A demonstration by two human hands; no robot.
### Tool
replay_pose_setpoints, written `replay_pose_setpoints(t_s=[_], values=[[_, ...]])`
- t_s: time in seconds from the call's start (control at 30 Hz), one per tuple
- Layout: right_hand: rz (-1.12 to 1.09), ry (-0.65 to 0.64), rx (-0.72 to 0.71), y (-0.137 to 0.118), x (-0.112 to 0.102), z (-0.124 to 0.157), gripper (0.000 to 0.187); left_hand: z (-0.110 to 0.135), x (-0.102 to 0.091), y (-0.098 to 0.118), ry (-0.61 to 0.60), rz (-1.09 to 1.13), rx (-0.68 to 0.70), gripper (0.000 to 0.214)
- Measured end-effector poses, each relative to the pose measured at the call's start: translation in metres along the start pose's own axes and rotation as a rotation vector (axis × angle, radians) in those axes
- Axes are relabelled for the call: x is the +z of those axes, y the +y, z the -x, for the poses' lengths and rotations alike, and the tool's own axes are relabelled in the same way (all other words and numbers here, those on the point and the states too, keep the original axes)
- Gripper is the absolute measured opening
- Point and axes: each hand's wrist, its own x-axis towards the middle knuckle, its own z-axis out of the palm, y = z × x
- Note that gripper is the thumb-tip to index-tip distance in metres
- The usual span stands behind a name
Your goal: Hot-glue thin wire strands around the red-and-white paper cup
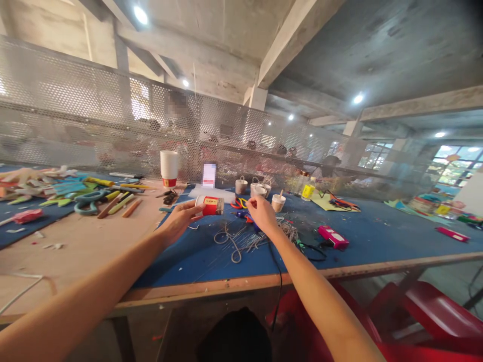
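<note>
A red and white paper cup [212,205] lies sideways in my left hand [181,216], which is wrapped round its rim end; a brownish band covers its other end. Just right of it, my right hand [261,211] is closed with the fingertips pinched together. Whatever is between them is too small to make out. Red and yellow scissors [238,203] lie beside that hand, and a blue tool [241,214] shows partly behind it. Below both hands, grey string [236,256] and thin sticks [247,241] are scattered on the blue mat [181,261].
A stack of paper cups [169,166] and a lit phone [209,175] stand toward the back. Several string-handled cups [258,190] are behind my right hand. Magenta boxes [334,237] lie rightward; pens and large scissors [90,201] lie left. A perforated metal screen [226,125] closes the far side.
</note>
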Motion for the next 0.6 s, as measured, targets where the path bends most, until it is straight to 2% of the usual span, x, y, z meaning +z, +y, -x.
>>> replay_pose_setpoints(t_s=[0.07, 0.17, 0.23, 0.4, 0.5, 0.6], values=[[0.244, -0.161, 0.116, 0.017, -0.008, 0.003, 0.024, 0.000, 0.000, 0.000, -0.009, 0.011, 0.001, 0.033], [0.308, -0.274, 0.204, 0.035, -0.008, 0.011, 0.034, 0.000, 0.001, 0.000, -0.003, 0.015, -0.004, 0.032], [0.302, -0.304, 0.245, 0.040, -0.004, 0.013, 0.039, 0.000, 0.001, 0.001, 0.006, 0.011, -0.012, 0.033], [0.186, -0.329, 0.300, 0.044, -0.001, 0.010, 0.043, -0.002, -0.002, 0.000, 0.037, 0.013, -0.026, 0.034], [0.062, -0.288, 0.329, 0.050, -0.004, 0.009, 0.045, -0.004, -0.004, -0.002, 0.048, 0.028, -0.028, 0.034], [-0.128, -0.218, 0.354, 0.053, -0.006, 0.009, 0.040, -0.005, -0.006, -0.004, 0.040, 0.028, -0.028, 0.036]])
